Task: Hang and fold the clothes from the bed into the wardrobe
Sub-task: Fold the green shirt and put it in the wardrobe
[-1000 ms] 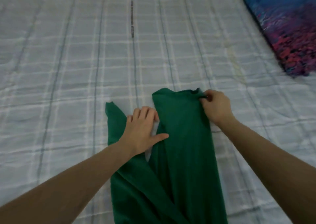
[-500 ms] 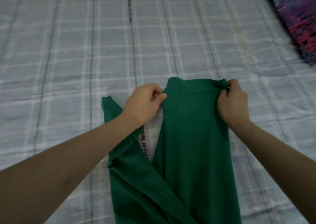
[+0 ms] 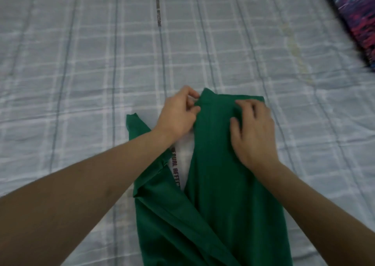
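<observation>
Fingers of the left hand pinch the far left corner of one green garment, while the right hand presses its top with loosely spread fingers. One folded sleeve lies left. Both sit on one checked bed; one colourful blanket lies far right.

bed: covered by a pale blue-grey checked sheet with darker lengthwise stripes, lightly creased.
green garment: lies flat on the sheet, folded lengthwise, running from under the fingers back toward the near edge of view; a narrow green part sticks out to the left of the fingers.
patterned cloth: dark blue and pink, on the bed far to the right, well beyond the fingers.
</observation>
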